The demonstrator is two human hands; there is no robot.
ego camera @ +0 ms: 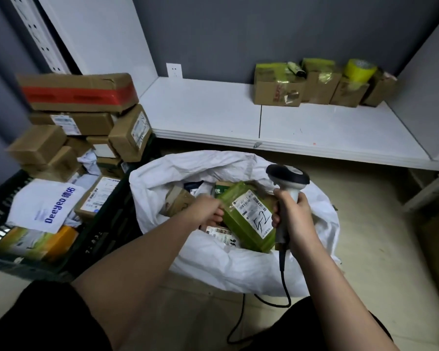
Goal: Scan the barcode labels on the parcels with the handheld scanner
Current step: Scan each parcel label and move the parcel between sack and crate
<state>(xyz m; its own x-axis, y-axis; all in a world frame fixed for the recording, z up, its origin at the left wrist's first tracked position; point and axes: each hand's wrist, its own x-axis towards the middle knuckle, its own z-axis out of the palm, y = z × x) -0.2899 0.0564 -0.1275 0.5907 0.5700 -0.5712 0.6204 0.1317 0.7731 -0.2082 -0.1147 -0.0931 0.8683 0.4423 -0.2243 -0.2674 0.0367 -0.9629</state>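
The person's left hand (214,211) is gripping a green parcel (249,216) over the open white sack (238,264), its label (255,211) facing up. The right hand (293,211) is wrapping its fingers (276,220) round the handheld scanner (288,181), just beside the parcel.

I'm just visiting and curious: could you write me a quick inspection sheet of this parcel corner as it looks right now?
Surface: pale tiled floor; low white shelf along the grey wall.
Job's things: green tape-wrapped parcel with a white barcode label facing up, over the open white woven sack of parcels; grey and black handheld scanner.
Clutter: stacked brown cardboard boxes; black plastic crate of parcels; small taped boxes and a yellow tape roll on the shelf.
Hands: left hand grips the green parcel; right hand grips the scanner handle.
Cables: black scanner cable trails to the floor.
Surroundings: white wall socket.
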